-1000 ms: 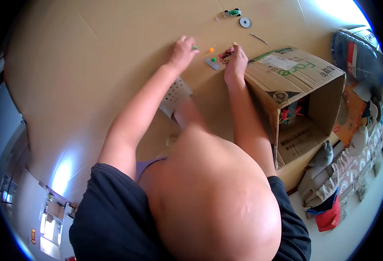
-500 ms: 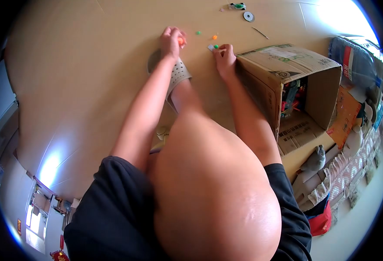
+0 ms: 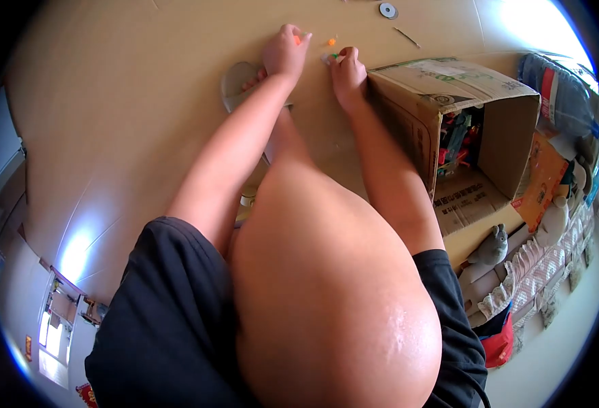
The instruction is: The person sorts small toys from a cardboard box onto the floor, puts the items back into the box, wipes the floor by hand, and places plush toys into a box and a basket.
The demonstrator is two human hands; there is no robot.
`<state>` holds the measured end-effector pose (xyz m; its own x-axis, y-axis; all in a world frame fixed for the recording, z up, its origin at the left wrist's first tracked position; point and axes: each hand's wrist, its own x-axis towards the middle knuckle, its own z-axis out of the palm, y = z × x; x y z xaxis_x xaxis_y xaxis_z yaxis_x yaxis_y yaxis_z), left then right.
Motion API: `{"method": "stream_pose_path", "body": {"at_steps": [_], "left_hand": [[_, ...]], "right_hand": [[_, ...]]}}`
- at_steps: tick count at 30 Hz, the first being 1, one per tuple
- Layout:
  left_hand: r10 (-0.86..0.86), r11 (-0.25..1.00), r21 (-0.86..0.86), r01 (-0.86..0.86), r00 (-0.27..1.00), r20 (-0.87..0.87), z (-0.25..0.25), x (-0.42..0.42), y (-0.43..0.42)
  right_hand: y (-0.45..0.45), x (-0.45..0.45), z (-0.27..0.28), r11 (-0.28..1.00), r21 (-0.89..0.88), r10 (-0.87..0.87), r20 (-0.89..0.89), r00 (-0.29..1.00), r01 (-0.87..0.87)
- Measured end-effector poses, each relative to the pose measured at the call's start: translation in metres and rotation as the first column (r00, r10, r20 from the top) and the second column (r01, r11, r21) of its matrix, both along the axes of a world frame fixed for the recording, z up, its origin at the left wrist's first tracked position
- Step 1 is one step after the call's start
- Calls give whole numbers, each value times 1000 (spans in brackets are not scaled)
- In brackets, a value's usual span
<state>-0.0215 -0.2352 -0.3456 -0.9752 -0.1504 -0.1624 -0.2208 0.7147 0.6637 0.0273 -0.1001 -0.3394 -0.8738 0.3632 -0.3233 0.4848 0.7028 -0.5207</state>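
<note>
One orange piece [image 3: 297,40] is held between the thumb and fingers of the left hand [image 3: 287,54], above the floor [image 3: 156,88]; its direction and long axis are too hidden to tell. One green piece [image 3: 335,56] and one pale piece [image 3: 326,60] are seen at the bent fingertips of the right hand [image 3: 349,71]; whether they are pinched cannot be told. One orange bit [image 3: 331,42] lies between both hands. Compared with half a second ago, the left hand has been brought nearer the right.
</note>
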Motion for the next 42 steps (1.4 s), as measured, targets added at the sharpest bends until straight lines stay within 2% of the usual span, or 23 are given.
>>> {"method": "stream_pose_path", "body": {"at_steps": [2, 5, 7, 8, 10, 11, 12, 15, 18, 19, 22, 23, 25, 29, 31, 32, 35, 38, 41, 42], "left_hand": [[30, 1000, 5, -30, 1000, -8, -1, 4, 5], [27, 999, -19, -28, 999, -42, -6, 8, -1], [-19, 998, -67, 13, 996, -84, -5, 7, -4], [33, 993, 113, -36, 999, 30, -4, 5, -8], [67, 877, 440, -193, 956, 285, 4, 0, -14], [74, 807, 549, -220, 959, 275, 8, -1, -16], [63, 734, 636, -236, 957, 283, 10, -1, -19], [-36, 689, 702, -178, 960, 278, 12, -4, -25], [-208, 712, 698, -74, 928, 310, 16, -3, -25], [-248, 727, 685, -35, 918, 310, 13, -2, -22], [-259, 819, 573, 35, 913, 314, 17, -7, -14], [-219, 819, 573, 21, 935, 280, 5, -11, -12], [-218, 833, 551, 51, 946, 241, 10, -17, -4], [-323, 881, 426, 205, 919, 227, 7, -27, 12], [-373, 903, 263, 339, 923, 94, 4, -26, 18], [-406, 902, 173, 396, 913, 30, 2, -25, 18], [-444, 894, 47, 446, 895, -43, -10, -24, 18], [-440, 894, 65, 444, 895, -72, -15, -22, 14], [-384, 898, 193, 396, 918, -97, -12, -22, 11], [-375, 899, 222, 377, 925, -56, -8, -21, 11]], "right_hand": [[0, -7, -10, 999, 12, -53, -22, 998, 53], [-3, -11, 1, 998, -7, -58, 67, 996, 59], [-1, -11, 1, 999, -40, 1, 42, 999, 1], [2, -10, 2, 998, -52, 27, 28, 999, -25], [6, -4, -6, 988, -152, 4, -41, 999, -10], [7, 0, -10, 973, -231, -28, -82, 996, 9], [8, 2, -11, 951, -309, -64, -121, 991, 23], [10, 18, 7, 753, -650, -229, -114, 967, 102], [14, 37, -4, 692, -694, -309, -37, 950, 198], [12, 44, 0, 670, -676, -354, 73, 932, 307], [11, 58, 15, 543, -707, -416, 242, 876, 454], [11, 58, 18, 517, -721, -417, 258, 871, 461], [13, 58, 23, 467, -745, -415, 290, 862, 476], [11, 42, 30, 178, -888, -473, 299, 828, 423], [9, 32, 38, 15, -909, -514, 350, 783, 416], [8, 31, 39, -8, -915, -511, 350, 785, 403], [8, 28, 33, -71, -926, -500, 355, 790, 371], [11, 37, 14, -127, -922, -492, 380, 783, 367], [15, 45, 6, -166, -917, -503, 395, 769, 362], [16, 47, 6, -173, -919, -502, 392, 771, 354]]}}
